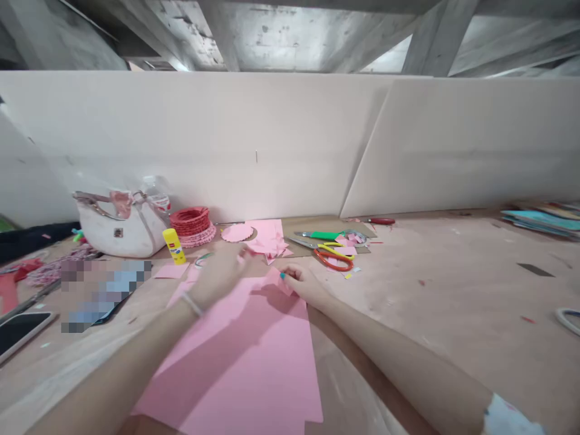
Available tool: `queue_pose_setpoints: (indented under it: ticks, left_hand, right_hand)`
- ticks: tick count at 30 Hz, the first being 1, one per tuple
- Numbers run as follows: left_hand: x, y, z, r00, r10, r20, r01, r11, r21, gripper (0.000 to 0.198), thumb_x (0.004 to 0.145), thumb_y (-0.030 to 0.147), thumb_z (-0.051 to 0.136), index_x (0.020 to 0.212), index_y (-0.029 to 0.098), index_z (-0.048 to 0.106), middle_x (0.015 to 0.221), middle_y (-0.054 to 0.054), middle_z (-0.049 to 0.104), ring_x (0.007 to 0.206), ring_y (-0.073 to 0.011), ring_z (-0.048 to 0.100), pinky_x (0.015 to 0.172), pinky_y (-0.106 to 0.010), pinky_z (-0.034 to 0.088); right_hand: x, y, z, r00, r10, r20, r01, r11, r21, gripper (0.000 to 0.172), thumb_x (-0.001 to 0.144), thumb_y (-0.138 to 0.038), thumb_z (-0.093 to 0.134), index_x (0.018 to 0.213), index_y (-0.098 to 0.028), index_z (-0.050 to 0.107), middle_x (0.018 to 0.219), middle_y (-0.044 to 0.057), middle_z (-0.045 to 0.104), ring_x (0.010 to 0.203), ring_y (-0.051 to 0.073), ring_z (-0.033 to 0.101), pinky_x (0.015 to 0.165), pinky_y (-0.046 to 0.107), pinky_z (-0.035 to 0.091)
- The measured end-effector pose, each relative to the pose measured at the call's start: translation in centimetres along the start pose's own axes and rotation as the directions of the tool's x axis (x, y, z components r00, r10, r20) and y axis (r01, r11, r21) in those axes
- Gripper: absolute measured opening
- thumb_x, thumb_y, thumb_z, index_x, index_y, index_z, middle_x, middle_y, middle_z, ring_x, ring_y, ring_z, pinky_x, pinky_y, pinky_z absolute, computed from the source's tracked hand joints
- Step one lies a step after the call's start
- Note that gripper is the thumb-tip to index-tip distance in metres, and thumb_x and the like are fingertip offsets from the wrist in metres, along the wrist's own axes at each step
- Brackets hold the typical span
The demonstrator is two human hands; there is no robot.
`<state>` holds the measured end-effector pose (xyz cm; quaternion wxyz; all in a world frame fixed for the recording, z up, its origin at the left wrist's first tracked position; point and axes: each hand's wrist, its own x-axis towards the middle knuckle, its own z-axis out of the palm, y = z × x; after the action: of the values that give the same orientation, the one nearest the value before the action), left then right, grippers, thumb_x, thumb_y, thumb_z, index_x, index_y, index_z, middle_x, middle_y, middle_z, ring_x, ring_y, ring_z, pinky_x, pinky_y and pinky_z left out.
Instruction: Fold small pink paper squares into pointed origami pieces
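Observation:
My right hand (302, 283) is closed in a pinch on a small pink paper piece (281, 281), held over the top right part of a large pink paper sheet (240, 356). Motion blurs my left hand (226, 266), which hovers over the sheet's upper edge; its fingers are too smeared to read. Just beyond its fingertips lie several folded pink paper pieces (270, 246) and a scallop-edged pink paper disc (237, 232). Near my left wrist stands a yellow glue stick (174, 246), with a small pink paper square (171, 270) in front of it.
Orange-handled scissors (333, 261) and green-handled scissors (321, 235) lie among paper scraps at the back. To the left are a white handbag (120, 226), red twisted-paper coils (190, 222) and a phone (25, 332). Stacked coloured sheets (541, 222) sit far right. A white panel (217, 133) closes off the back.

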<state>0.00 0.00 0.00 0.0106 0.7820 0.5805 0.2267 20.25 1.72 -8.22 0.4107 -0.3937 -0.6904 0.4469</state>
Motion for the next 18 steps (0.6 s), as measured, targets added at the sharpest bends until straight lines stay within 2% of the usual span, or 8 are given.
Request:
queue_pose_setpoints:
  ticks: [1,3,5,7,10,18]
  left_hand:
    - [-0.4,1.3,2.2,0.996,0.081,0.036,-0.080,0.996,-0.037,0.025,0.084,0.031,0.035,0.085,0.017,0.055,0.080,-0.005,0.060,0.072,-0.0163,0.055,0.063,-0.026,0.039]
    - [-1.2,2.6,5.8,0.979,0.204,0.027,-0.202,0.977,-0.064,0.024,0.084,0.029,0.035,0.085,0.016,0.055,0.083,-0.007,0.060,0.073,-0.0170,0.055,0.065,-0.027,0.040]
    - [-1.9,2.3,7.7,0.968,0.249,0.001,-0.248,0.963,-0.105,0.025,0.085,0.023,0.032,0.085,0.016,0.056,0.081,-0.007,0.061,0.073,-0.0169,0.055,0.066,-0.028,0.040]
    - [-2.2,1.5,8.2,0.952,0.303,-0.042,-0.306,0.940,-0.149,0.023,0.084,0.020,0.034,0.086,0.017,0.057,0.082,-0.006,0.061,0.077,-0.0168,0.055,0.068,-0.028,0.041]
    - [-2.2,0.8,7.9,0.933,0.350,-0.086,-0.360,0.914,-0.188,0.023,0.083,0.019,0.037,0.086,0.018,0.059,0.078,-0.006,0.061,0.077,-0.0164,0.055,0.070,-0.028,0.041]
    - [-2.3,1.2,8.2,0.939,0.326,-0.110,-0.344,0.910,-0.232,0.022,0.082,0.020,0.038,0.080,0.017,0.060,0.070,-0.006,0.061,0.068,-0.0150,0.054,0.067,-0.027,0.041]
  right_hand:
    - [-0.1,0.0,0.1,0.999,-0.037,0.014,0.038,0.999,-0.029,0.018,0.070,-0.016,0.042,0.082,-0.017,0.056,0.063,-0.002,0.050,0.052,0.008,0.043,0.047,0.020,0.032]
    - [-0.2,-0.1,0.2,0.996,-0.078,0.037,0.081,0.993,-0.088,0.016,0.068,-0.013,0.043,0.079,-0.016,0.055,0.059,-0.004,0.046,0.053,0.008,0.041,0.050,0.020,0.032]
    - [-0.4,-0.2,0.4,0.995,-0.084,0.057,0.091,0.988,-0.124,0.015,0.069,-0.013,0.043,0.078,-0.016,0.054,0.056,-0.005,0.042,0.052,0.008,0.038,0.050,0.020,0.030]
    - [-0.4,-0.2,0.4,0.991,-0.100,0.091,0.111,0.987,-0.117,0.013,0.070,-0.013,0.042,0.078,-0.016,0.053,0.058,-0.005,0.044,0.054,0.008,0.039,0.052,0.020,0.031]
    - [-0.4,-0.1,0.4,0.983,-0.128,0.132,0.137,0.988,-0.067,0.014,0.069,-0.010,0.039,0.072,-0.016,0.051,0.065,-0.003,0.048,0.061,0.009,0.043,0.057,0.021,0.033]
    - [-0.2,0.1,0.2,0.987,-0.111,0.116,0.122,0.989,-0.088,0.010,0.066,-0.011,0.038,0.059,-0.017,0.041,0.059,-0.004,0.039,0.059,0.009,0.037,0.053,0.020,0.029]
